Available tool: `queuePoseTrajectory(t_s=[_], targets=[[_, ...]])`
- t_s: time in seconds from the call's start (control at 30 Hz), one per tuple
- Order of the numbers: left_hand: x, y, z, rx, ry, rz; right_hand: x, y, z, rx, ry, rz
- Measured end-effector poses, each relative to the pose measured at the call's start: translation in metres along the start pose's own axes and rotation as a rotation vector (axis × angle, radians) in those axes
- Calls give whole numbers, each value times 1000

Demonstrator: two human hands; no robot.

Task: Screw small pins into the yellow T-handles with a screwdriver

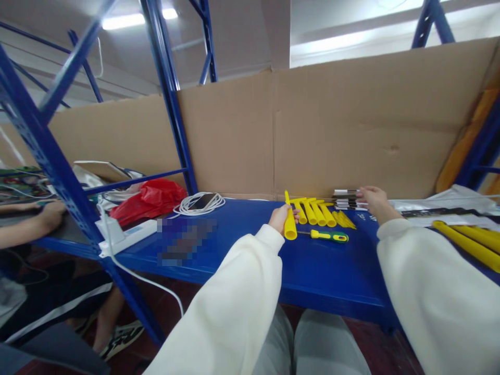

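Left hand [278,217] — fingers closed round yellow cone [290,230], just left of screwdriver [330,236], axis fore-and-aft. Right hand [375,201] — fingers at right ends of crosswise sticks [345,201] behind screwdriver; pinch unclear.

The person wears white sleeves [238,297] and grey trousers [330,341].

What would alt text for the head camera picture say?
A person's left hand holds a yellow cone over a blue worktop; the right hand is at small dark-and-white pieces. More yellow cones and a screwdriver lie between, before a cardboard wall.
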State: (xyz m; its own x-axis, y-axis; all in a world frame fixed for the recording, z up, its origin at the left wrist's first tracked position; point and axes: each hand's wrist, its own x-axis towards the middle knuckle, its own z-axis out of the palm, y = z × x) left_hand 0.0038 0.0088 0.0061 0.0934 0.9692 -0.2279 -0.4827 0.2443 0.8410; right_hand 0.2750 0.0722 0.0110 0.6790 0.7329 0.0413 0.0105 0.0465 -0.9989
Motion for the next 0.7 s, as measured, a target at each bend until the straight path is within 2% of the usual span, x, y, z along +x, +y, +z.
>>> queuePoseTrajectory(t_s=[0.07,0.23,0.33,0.4,0.47,0.53,0.6,0.7], targets=[[0,0,0,14,-6,6,1,4,-1,1,-23,25],[0,1,0,37,-15,17,6,11,-4,70,16,19],[1,1,-1,42,-10,27,4,9,-4,39,-1,-60],[2,1,-1,49,-14,30,-8,6,-3,4,-61,-151],[3,1,-2,71,-21,33,-27,3,0,-68,-189,-235],[4,0,-4,110,-29,36,-51,2,2,-256,-394,-350],[6,-1,-6,157,-40,40,-72,3,2,-463,-587,-525],[7,0,-11,233,-77,25,-89,8,0,-726,-805,-680]])
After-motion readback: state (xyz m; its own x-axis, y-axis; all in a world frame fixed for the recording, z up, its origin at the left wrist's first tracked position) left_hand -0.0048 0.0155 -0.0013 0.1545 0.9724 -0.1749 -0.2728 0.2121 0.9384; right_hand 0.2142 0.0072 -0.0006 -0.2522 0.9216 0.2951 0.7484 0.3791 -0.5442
